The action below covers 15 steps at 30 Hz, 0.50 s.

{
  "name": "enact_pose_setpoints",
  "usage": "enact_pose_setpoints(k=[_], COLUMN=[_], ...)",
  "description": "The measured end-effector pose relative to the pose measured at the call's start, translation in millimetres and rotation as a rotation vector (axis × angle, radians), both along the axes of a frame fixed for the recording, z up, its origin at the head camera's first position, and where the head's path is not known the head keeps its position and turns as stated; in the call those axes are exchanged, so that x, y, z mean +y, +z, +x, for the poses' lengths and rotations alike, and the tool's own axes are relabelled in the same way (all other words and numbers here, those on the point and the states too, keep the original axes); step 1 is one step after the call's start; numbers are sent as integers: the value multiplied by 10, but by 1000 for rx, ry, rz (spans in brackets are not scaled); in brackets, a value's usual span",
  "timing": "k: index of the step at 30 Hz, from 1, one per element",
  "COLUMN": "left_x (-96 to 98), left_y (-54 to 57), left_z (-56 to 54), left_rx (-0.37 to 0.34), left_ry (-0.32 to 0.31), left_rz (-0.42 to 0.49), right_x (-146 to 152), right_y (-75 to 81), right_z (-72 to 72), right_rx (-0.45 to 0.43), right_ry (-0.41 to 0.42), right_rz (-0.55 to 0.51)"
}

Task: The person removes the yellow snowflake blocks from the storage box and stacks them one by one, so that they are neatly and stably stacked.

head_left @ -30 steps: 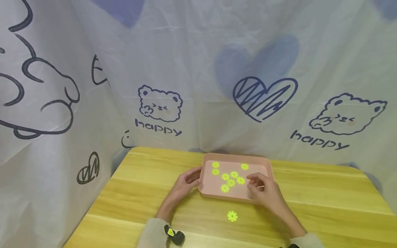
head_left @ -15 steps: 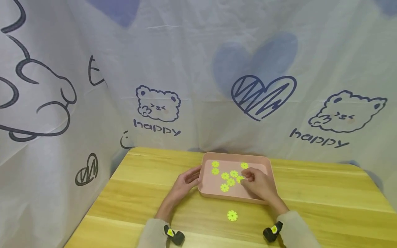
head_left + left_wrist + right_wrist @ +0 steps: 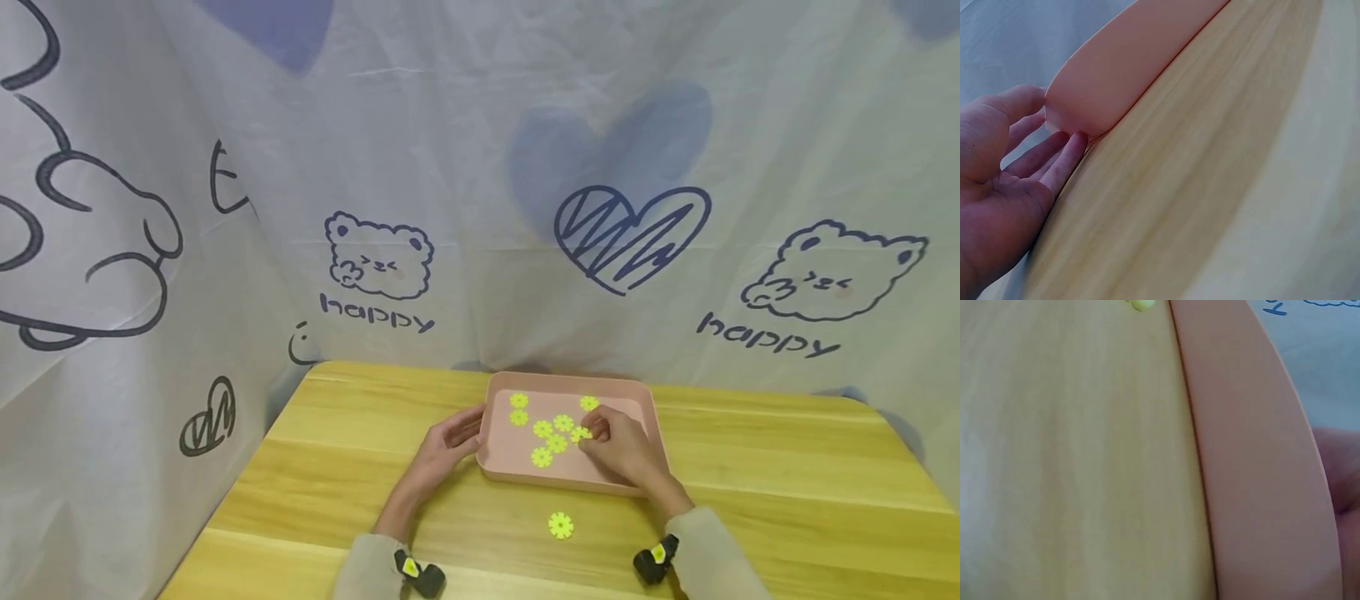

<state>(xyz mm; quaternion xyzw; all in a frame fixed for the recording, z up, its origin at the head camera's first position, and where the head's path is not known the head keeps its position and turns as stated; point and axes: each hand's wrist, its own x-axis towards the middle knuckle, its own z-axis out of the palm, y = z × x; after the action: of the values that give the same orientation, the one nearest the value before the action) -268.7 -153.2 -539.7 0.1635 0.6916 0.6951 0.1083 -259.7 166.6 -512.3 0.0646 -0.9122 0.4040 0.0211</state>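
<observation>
A pink tray lies on the table, holding several yellow-green notched plastic discs. My left hand rests its fingertips against the tray's left side; the left wrist view shows the fingers touching the outside of its corner. Inside the tray, toward the right, my right hand pinches the edge of one notched disc between thumb and index finger. In the right wrist view the tray wall hides most of that hand.
One more notched disc lies on the wooden table in front of the tray. Behind the table hangs a pale curtain with bears and hearts on it. Each sleeve carries a small black wrist camera.
My right hand has moved left over the tray, from its right end to the notched disc, and its fingers have closed on that disc's edge. The left hand stays by the tray.
</observation>
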Motion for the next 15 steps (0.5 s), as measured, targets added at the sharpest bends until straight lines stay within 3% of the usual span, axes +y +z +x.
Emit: enact_pose_setpoints(k=[5,11,15], left_x=[-6,3,5], left_y=[-8,13,25], left_z=[18,34,33], left_rx=[2,2,0], left_ry=[3,1,0], left_rz=[5,-3,6], right_x=[44,83,99], right_y=[19,141,230], right_z=[-10,81,145], right_rx=[47,-15,4], right_ry=[0,10,0], right_rz=[-12,-188,-247])
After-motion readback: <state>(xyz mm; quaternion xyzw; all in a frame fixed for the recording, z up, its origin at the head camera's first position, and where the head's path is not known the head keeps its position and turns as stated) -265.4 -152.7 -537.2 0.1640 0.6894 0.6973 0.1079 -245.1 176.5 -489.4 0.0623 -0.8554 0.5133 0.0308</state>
